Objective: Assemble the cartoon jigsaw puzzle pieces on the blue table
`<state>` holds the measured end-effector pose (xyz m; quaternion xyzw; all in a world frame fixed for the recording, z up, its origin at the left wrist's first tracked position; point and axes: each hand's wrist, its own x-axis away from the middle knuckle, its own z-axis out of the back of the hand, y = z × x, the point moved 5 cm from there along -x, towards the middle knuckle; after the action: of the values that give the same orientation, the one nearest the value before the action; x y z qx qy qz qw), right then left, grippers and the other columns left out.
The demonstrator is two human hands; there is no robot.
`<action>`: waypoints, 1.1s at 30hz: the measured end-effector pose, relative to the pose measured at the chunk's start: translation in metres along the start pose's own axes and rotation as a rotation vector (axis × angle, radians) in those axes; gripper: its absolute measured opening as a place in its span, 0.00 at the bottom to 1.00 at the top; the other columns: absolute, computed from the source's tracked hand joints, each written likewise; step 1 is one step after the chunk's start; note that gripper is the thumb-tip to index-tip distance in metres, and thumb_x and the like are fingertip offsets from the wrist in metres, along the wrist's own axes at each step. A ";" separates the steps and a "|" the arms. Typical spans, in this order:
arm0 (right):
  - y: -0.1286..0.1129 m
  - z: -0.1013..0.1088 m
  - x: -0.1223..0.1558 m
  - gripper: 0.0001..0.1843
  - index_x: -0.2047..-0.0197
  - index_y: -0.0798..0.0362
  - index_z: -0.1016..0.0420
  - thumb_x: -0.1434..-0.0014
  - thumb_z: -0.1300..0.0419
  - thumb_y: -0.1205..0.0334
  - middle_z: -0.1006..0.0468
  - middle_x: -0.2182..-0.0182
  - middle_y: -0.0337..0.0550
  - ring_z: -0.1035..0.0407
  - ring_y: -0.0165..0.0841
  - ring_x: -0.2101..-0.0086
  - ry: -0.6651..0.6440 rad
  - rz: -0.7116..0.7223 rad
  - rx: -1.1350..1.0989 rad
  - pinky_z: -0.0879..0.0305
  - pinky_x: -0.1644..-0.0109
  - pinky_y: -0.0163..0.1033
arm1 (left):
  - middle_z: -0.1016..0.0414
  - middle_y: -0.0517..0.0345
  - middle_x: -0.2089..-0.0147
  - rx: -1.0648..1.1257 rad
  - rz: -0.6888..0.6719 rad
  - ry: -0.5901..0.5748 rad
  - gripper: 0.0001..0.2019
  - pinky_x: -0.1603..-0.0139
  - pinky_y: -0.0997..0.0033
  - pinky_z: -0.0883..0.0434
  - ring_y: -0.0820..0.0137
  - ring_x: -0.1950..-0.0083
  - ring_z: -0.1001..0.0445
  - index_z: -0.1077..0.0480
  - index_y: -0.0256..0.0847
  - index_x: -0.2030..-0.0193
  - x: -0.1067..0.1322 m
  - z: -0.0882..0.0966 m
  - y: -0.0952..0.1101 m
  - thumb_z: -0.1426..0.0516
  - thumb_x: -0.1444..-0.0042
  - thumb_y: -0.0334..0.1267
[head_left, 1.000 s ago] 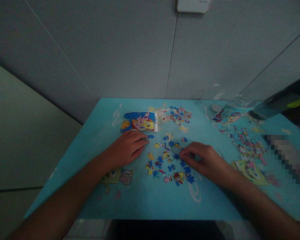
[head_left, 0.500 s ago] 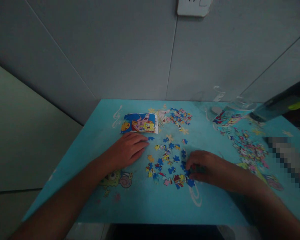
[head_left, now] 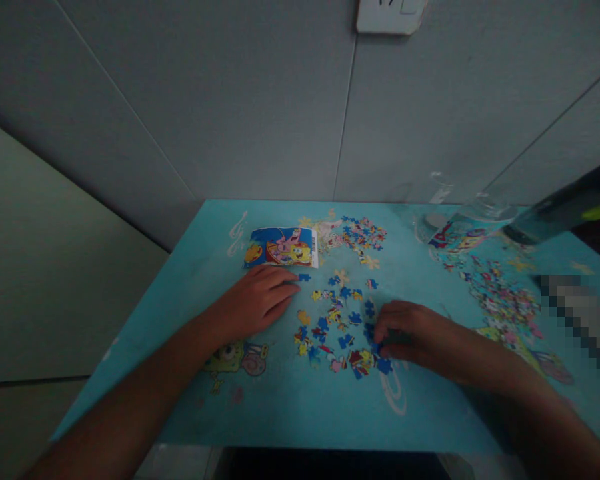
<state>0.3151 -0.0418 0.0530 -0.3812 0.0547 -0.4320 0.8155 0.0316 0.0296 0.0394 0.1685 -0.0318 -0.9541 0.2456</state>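
Observation:
My left hand (head_left: pixel 264 299) lies flat on the table, fingers stretched out, its tips beside a blue puzzle piece (head_left: pixel 305 277) and just below a picture card (head_left: pixel 283 248) of cartoon figures. My right hand (head_left: pixel 405 327) is curled at the right side of the loose pieces, thumb and fingertips closing on a blue puzzle piece (head_left: pixel 377 347); the fingers partly hide it. Between both hands lie several scattered puzzle pieces, among them a yellow-orange one (head_left: pixel 304 318), a blue one (head_left: pixel 346 341) and a red-and-yellow cluster (head_left: pixel 363 361).
A heap of small pieces (head_left: pixel 364 233) lies at the back, a larger multicoloured heap (head_left: pixel 505 297) to the right. A clear plastic container (head_left: pixel 473 227) and a dark bottle (head_left: pixel 560 210) are at the back right. A blurred-out object (head_left: pixel 580 313) lies at the right. A wall (head_left: pixel 260 120) borders the table's back.
The whole view has shifted slightly. Both hands keep nearly the same places and poses, the right one still at the blue pieces.

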 end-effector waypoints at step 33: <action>0.002 0.021 -0.005 0.10 0.56 0.47 0.19 0.32 0.40 0.53 0.18 0.57 0.42 0.25 0.35 0.61 0.404 -0.118 -0.141 0.31 0.58 0.39 | 0.27 0.48 0.40 0.002 -0.002 -0.002 0.13 0.36 0.48 0.32 0.59 0.39 0.29 0.27 0.41 0.43 0.001 -0.003 -0.002 0.47 0.31 0.35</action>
<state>0.3224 -0.0254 0.0651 -0.3454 0.2245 -0.5416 0.7328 0.0307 0.0310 0.0364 0.1679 -0.0329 -0.9545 0.2443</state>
